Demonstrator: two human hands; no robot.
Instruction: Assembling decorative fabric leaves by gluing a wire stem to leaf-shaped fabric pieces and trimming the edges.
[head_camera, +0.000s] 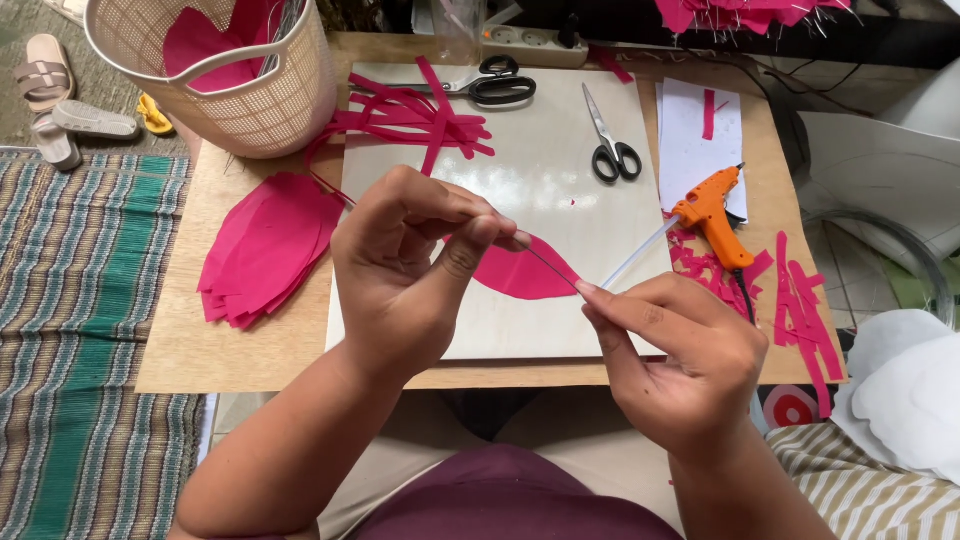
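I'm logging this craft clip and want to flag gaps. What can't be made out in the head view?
- Pink petal: its left end is hidden behind the left hand.
- Thin wire along the petal: too fine to follow into the right hand.
- Woven basket: cut off by the top edge; contents partly hidden by its wall.
- Glue gun: its cord runs behind the right hand.

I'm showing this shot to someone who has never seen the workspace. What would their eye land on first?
Dead centre, the left hand and right hand pinch a pink petal-shaped piece on a thin wire above a pale board. Next comes the orange glue gun lying at the board's right edge. Then the pile of pink petals on the left of the table, below a cream basket.
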